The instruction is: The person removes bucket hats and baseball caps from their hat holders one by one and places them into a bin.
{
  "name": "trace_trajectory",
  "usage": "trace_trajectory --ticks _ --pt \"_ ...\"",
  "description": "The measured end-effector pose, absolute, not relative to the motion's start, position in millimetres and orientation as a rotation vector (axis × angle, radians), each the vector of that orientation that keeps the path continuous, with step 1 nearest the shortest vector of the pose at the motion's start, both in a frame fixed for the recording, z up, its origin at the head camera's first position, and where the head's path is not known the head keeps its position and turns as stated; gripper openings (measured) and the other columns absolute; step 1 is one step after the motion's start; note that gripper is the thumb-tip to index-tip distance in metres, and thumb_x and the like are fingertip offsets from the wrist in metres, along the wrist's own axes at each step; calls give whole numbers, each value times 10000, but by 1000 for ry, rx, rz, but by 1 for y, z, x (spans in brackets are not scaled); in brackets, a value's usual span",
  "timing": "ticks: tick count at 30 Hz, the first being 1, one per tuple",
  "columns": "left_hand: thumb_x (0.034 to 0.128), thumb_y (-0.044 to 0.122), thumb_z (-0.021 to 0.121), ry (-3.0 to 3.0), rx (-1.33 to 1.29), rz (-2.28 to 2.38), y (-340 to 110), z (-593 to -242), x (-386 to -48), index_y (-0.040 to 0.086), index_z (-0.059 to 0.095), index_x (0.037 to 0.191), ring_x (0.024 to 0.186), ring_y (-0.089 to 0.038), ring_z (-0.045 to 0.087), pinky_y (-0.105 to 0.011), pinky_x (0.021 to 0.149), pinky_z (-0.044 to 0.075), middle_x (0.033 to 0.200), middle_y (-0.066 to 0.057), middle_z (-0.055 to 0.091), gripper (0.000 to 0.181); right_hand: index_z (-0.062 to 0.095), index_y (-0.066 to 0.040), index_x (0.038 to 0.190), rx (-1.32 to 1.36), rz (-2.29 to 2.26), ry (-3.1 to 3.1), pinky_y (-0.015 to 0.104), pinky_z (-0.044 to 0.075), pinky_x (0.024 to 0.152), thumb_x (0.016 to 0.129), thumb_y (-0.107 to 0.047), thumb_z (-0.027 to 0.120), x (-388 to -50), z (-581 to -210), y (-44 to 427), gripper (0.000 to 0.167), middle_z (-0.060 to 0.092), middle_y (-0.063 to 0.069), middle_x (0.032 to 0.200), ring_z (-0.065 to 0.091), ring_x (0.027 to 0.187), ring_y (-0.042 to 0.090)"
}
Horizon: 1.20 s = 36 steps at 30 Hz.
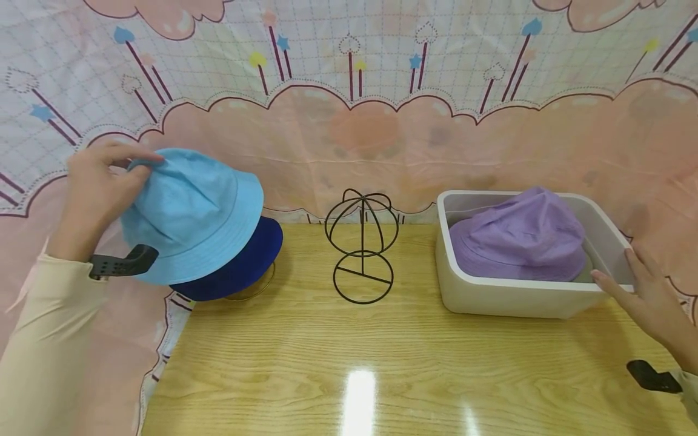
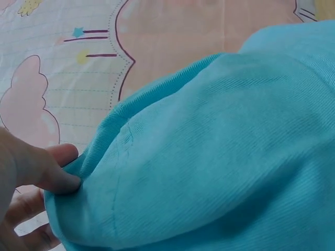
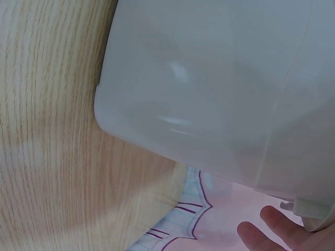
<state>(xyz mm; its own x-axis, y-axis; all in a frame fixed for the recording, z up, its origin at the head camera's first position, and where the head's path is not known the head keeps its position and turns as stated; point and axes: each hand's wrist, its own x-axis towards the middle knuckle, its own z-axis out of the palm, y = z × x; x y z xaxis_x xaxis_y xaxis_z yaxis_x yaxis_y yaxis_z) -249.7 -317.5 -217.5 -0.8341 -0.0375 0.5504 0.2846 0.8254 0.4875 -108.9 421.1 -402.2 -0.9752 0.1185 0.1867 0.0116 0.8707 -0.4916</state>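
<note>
My left hand (image 1: 109, 188) pinches the crown of a light blue bucket hat (image 1: 199, 215). In the left wrist view, thumb and fingers grip a fold of the light blue cloth (image 2: 209, 146). Beneath it shows the wide brim of a dark blue hat (image 1: 234, 272), with part of a gold wire ring base (image 1: 255, 293) below. Whether the two hats touch cannot be told. On the other side, my right hand (image 1: 651, 297) rests by the right front corner of a white bin (image 1: 501, 300), fingers mostly straight at its rim. A purple bucket hat (image 1: 523, 236) lies in the bin.
A black wire hat stand (image 1: 362, 242) with a round base stands bare in the middle of the wooden table (image 1: 305, 363). Behind hangs a patterned pink and white cloth (image 1: 305, 133), which also covers the left side past the table edge.
</note>
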Motion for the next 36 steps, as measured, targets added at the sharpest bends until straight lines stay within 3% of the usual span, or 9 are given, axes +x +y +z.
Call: trace_trajectory --ticks 14,19,29,36 --pt "880 117 493 -2424 -140 -717 -298 -194 -240 46 714 1089 907 -8 413 -233 716 321 986 80 548 312 -65 53 1457 -100 726 -2830 750 52 937 956 -331 496 -108 -405 422 844 -154 303 1501 22 1251 662" --pt "886 146 508 -2403 -186 -722 -283 -185 -234 57 716 1091 933 2 423 -247 817 348 989 100 549 305 -67 60 1453 -88 725 -2827 747 41 940 954 -329 500 -108 -406 422 849 -152 308 1499 4 1266 648" --pt "879 125 528 -2312 -377 -706 -253 -166 -217 41 733 1037 868 45 420 -174 717 309 854 182 480 273 -71 80 1443 -71 739 -2825 737 3 948 957 -327 494 -109 -405 422 848 -169 303 1496 -50 1281 624" --pt "889 145 541 -2330 -410 -741 -233 -155 -208 66 735 1050 927 -16 435 -156 835 357 892 149 519 265 -71 92 1438 -57 751 -2823 733 1 951 960 -321 490 -109 -404 422 845 -176 309 1491 -68 1286 614"
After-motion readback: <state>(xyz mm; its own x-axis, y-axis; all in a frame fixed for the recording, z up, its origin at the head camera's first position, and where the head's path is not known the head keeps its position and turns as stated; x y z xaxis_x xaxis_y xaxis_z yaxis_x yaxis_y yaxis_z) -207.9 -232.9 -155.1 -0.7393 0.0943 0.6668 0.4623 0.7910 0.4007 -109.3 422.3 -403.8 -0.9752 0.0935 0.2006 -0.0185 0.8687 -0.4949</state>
